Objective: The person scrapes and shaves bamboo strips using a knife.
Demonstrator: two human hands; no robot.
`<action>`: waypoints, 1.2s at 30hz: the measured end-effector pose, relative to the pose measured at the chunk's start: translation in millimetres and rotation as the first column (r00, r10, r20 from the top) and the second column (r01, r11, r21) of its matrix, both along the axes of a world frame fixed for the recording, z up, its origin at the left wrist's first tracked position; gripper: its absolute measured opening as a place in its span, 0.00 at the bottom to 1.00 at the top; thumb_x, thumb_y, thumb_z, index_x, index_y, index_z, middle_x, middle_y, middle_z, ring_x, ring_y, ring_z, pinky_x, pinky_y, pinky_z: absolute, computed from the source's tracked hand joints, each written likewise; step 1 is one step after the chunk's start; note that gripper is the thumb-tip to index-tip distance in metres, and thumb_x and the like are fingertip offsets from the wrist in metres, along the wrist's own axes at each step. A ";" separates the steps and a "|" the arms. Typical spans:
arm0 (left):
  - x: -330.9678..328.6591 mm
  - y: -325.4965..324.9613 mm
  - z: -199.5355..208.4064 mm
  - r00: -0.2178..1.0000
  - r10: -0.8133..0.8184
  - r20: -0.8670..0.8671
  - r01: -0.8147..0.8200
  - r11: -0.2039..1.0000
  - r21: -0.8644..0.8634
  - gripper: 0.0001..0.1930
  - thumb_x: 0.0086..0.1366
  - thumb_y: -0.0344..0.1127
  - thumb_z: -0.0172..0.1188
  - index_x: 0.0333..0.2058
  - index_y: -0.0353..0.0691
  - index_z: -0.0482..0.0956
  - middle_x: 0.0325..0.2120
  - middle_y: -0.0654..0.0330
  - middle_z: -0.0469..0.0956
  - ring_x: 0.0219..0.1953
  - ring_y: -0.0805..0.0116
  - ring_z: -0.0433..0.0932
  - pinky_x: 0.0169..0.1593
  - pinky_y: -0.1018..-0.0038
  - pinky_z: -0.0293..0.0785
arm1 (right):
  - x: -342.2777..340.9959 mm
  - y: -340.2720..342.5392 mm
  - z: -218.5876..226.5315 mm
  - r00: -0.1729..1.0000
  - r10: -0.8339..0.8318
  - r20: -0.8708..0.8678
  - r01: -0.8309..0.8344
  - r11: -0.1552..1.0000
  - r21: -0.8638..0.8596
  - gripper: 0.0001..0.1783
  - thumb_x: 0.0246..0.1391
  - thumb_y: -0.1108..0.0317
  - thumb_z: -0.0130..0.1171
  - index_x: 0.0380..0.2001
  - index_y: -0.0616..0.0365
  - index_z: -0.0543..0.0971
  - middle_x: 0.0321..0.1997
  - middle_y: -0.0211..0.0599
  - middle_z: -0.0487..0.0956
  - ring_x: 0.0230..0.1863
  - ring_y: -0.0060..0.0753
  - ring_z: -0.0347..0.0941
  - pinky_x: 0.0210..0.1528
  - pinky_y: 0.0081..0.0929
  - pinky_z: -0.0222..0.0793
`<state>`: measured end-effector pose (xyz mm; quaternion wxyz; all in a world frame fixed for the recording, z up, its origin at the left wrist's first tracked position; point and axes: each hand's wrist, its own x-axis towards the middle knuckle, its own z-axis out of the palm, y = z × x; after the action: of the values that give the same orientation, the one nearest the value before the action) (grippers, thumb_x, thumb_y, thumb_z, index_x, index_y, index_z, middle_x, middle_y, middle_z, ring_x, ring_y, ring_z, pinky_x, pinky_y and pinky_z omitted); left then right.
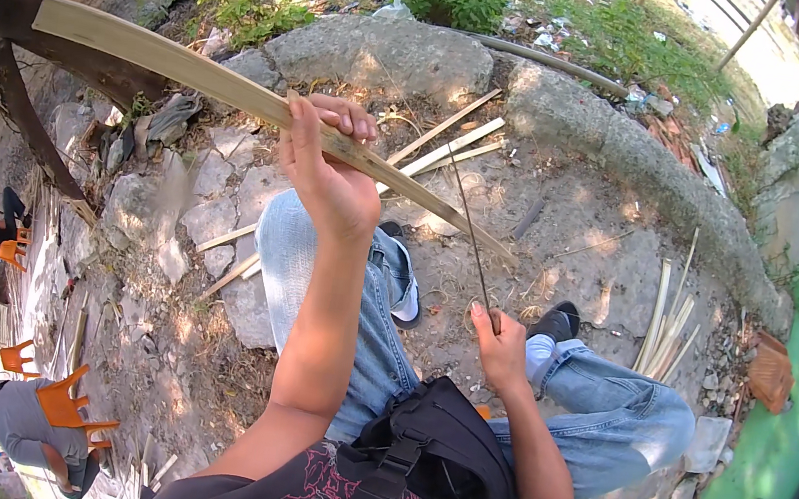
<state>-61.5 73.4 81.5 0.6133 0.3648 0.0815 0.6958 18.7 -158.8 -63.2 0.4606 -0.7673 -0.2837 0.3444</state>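
A long, flat pale bamboo strip [181, 69] slants across the view, from the upper left down toward the ground between my feet. My left hand [336, 181] is closed around its middle, thumb on the near side and fingers curled over the far side. In my right hand [504, 352], a long thin dark blade [471, 224] is gripped at its lower end, seen almost edge-on. The blade points up and away, and it crosses the strip's lower part in the view. Whether blade and strip touch, I cannot tell.
Several split strips [666, 330] lie beside my right leg, and others [458, 151] beyond my left hand. A low concrete kerb [626, 138] curves behind. A black bag [435, 436] rests at my lap. Two people sit on orange chairs [62, 397] at left.
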 end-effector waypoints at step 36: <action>32.3 -27.7 -7.1 0.677 -0.156 -0.719 0.299 0.951 0.074 0.16 0.66 0.29 0.53 0.49 0.27 0.67 0.31 0.53 0.78 0.34 0.67 0.80 0.40 0.74 0.76 | 21.1 -8.6 -15.6 0.950 -0.216 -0.225 0.229 0.973 0.035 0.27 0.57 0.48 0.55 0.14 0.56 0.68 0.11 0.21 0.62 0.15 0.13 0.56 0.16 0.20 0.50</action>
<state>-29.3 45.7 74.4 0.5805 0.6653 0.1980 0.4256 39.8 -167.4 -78.8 0.5483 -0.7371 -0.1530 0.3643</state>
